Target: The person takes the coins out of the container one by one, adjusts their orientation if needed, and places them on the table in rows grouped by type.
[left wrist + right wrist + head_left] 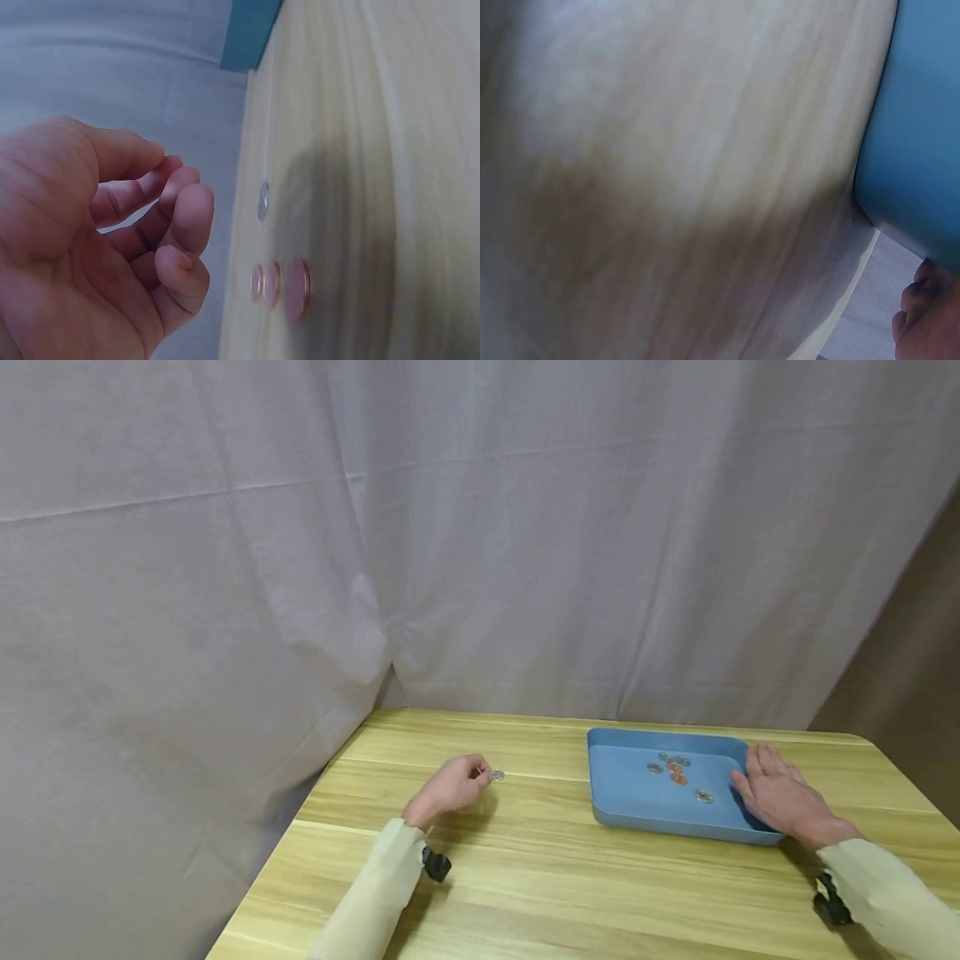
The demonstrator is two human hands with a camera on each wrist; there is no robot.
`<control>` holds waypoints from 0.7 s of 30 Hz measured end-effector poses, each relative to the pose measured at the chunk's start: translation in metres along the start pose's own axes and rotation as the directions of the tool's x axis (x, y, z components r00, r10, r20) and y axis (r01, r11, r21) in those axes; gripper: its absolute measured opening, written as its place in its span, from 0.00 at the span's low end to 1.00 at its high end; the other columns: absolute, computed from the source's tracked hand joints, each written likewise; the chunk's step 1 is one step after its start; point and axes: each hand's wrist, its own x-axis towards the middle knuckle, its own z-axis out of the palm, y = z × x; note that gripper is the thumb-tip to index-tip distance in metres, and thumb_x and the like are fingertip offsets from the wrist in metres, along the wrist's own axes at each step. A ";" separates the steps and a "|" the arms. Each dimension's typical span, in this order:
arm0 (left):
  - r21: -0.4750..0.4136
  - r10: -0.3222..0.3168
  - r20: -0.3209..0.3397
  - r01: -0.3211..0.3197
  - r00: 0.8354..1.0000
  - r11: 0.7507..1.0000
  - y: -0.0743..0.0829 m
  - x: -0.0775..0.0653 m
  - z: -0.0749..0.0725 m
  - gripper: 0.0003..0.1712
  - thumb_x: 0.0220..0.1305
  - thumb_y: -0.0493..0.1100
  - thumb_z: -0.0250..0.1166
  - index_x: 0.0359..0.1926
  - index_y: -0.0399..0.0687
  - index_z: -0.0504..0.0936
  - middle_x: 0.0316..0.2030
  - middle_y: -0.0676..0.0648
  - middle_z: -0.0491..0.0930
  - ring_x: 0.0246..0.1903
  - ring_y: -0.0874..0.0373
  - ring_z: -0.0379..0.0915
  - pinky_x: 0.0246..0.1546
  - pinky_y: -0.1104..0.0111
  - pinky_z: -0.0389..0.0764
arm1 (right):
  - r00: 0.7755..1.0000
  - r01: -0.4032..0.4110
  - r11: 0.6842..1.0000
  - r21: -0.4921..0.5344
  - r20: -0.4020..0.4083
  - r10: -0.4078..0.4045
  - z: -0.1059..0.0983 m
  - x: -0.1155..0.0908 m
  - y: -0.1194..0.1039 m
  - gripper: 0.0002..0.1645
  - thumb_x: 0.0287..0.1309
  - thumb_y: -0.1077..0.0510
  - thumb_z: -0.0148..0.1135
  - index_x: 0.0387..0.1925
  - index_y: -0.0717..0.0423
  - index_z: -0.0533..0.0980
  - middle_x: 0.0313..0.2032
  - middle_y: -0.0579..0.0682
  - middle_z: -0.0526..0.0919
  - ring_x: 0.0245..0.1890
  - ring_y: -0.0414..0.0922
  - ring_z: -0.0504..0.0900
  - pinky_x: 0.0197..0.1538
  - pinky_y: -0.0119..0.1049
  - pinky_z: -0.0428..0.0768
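My left hand (452, 785) hovers low over the table with loosely curved fingers, thumb tip close to the forefinger. Nothing shows between its fingers (191, 217) in the left wrist view. Just beyond the fingertips lies a silver coin (498, 774). Three copper coins (298, 290) lie near that hand in the left wrist view; the hand mostly covers them in the head view. On the right, my right hand (787, 797) rests on the right wall of a blue tray (622, 797), fingers straight, thumb on the inner side. Inside the tray lie several silver coins (703, 796) and copper coins (678, 779).
The wooden table (525, 877) carries the tray on its right half. Grey curtains (510, 543) hang behind and at the left of the table. Its back edge runs just behind the tray. A black wrist camera (436, 864) sits on the left sleeve.
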 end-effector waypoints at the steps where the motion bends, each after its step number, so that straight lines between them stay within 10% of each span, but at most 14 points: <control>1: -0.004 0.004 -0.001 -0.004 1.000 1.000 0.003 0.002 0.002 0.15 0.73 0.49 0.55 0.43 0.42 0.80 0.31 0.46 0.79 0.18 0.60 0.68 0.19 0.69 0.71 | 1.000 -0.001 1.000 0.003 0.001 0.001 0.000 0.000 0.000 0.45 0.77 0.43 0.32 0.67 0.85 0.45 0.69 0.83 0.42 0.72 0.73 0.40 0.71 0.67 0.44; 21: -0.086 0.105 -0.002 -0.104 0.995 0.991 0.051 0.030 0.027 0.11 0.73 0.48 0.55 0.42 0.46 0.79 0.30 0.52 0.78 0.32 0.55 0.80 0.31 0.71 0.78 | 1.000 -0.012 1.000 0.020 0.000 0.012 -0.001 0.000 0.000 0.45 0.77 0.43 0.31 0.68 0.84 0.44 0.69 0.82 0.40 0.72 0.73 0.38 0.71 0.67 0.43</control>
